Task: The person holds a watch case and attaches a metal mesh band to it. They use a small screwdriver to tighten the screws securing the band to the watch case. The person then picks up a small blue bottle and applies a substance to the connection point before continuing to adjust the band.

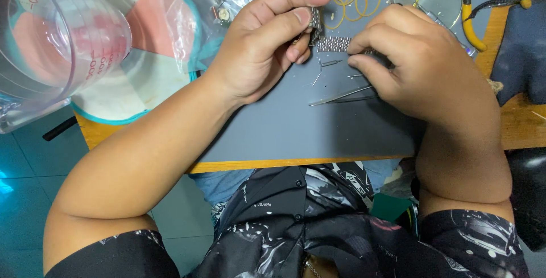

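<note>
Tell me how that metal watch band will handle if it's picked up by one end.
The watch band probably flops: it bends sharply between the left hand and right hand. Its metal links suggest some heft for its size. The smooth, shiny surface may be slippery, so a pinch grip like the one shown seems wise.

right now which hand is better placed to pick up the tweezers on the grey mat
Right. The right hand sits directly above the tweezers, while the left hand is farther away and pinches the end of the metal watch band.
</note>
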